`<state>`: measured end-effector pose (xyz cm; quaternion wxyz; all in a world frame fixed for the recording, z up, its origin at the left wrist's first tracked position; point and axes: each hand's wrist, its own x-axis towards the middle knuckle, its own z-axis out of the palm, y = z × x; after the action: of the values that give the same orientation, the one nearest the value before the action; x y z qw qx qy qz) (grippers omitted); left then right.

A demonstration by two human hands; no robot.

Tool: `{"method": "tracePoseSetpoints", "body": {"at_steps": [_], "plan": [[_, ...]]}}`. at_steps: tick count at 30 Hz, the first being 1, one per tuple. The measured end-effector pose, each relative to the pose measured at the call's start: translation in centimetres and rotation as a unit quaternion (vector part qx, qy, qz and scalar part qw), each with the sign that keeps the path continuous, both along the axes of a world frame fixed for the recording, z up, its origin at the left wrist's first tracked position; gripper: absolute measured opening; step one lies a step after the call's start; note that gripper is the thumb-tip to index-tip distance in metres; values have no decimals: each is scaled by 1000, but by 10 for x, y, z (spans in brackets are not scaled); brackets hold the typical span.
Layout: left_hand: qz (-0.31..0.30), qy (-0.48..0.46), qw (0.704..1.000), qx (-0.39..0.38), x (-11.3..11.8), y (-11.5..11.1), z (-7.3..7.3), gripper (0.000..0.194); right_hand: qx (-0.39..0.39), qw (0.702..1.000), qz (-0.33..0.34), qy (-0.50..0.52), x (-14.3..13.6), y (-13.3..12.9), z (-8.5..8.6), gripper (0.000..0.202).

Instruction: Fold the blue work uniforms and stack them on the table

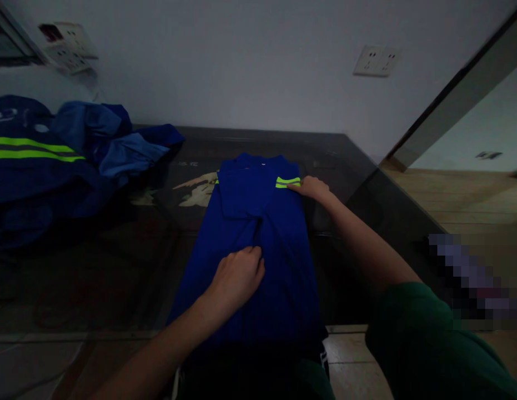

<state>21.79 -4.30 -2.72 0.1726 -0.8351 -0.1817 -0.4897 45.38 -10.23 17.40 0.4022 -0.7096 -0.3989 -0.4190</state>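
Note:
A blue work jacket (279, 250) lies lengthwise before me, its collar at the far end and its lower end at the near table edge. One sleeve is folded across the front, and yellow-green reflective bands show near both sides. My right hand (313, 189) pinches the cloth at the right-hand band, thumb and fingers at the jacket's side edge. Lower down, near the middle, my left hand (240, 273) is closed with curled fingers on the sleeve cloth, where a fold rises above it. The left fingertips are partly hidden.
A heap of blue clothes (41, 178) with yellow-green stripes covers the left of the dark glossy table (358, 266). Behind stands a white wall with sockets (375, 60). Wooden floor (441, 194) lies right, with a pixelated patch beside the table edge.

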Motion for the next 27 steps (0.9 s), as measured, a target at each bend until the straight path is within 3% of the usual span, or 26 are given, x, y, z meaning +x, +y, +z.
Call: {"method": "tracePoseSetpoints", "body": {"at_steps": [3, 6, 8, 9, 11, 16, 17, 19, 21, 23, 25, 27], "plan": [[-197, -34, 976, -81, -5, 1, -1, 22, -23, 999, -7, -28, -2, -3, -11, 56], [-389, -93, 880, -257, -4, 6, -12, 33, -14, 999, -8, -45, -3, -1, -15, 39], [-453, -118, 811, -351, 0, 11, -22, 37, -7, 999, -10, -46, -4, 1, -16, 38], [-464, -120, 793, -376, 1, 13, -26, 38, -4, 999, -11, -43, -4, 2, -17, 38], [-450, -109, 799, -383, 3, 16, -32, 38, 3, 999, -15, -36, -4, 2, -20, 41], [-325, -68, 912, -243, 2, 9, -33, 33, -5, 1000, 1, -2, -2, -9, -36, 68], [-323, -52, 917, -229, 2, 6, -33, 30, -19, 1000, 12, 1, -2, -10, -41, 69], [-360, -28, 899, -247, 4, 0, -33, 26, -31, 999, 25, -5, -4, -10, -50, 61], [-432, -49, 843, -315, 7, -5, -37, 27, -9, 1000, 18, -15, -7, -6, -59, 50], [-492, -102, 758, -417, 11, -11, -43, 30, 27, 999, 0, -21, -10, 0, -66, 44], [-509, -142, 670, -522, 15, -16, -52, 30, 50, 998, -17, -29, -13, 5, -70, 43], [-506, -155, 611, -588, 19, -20, -63, 30, 62, 997, -26, -38, -14, 7, -72, 42]]}}
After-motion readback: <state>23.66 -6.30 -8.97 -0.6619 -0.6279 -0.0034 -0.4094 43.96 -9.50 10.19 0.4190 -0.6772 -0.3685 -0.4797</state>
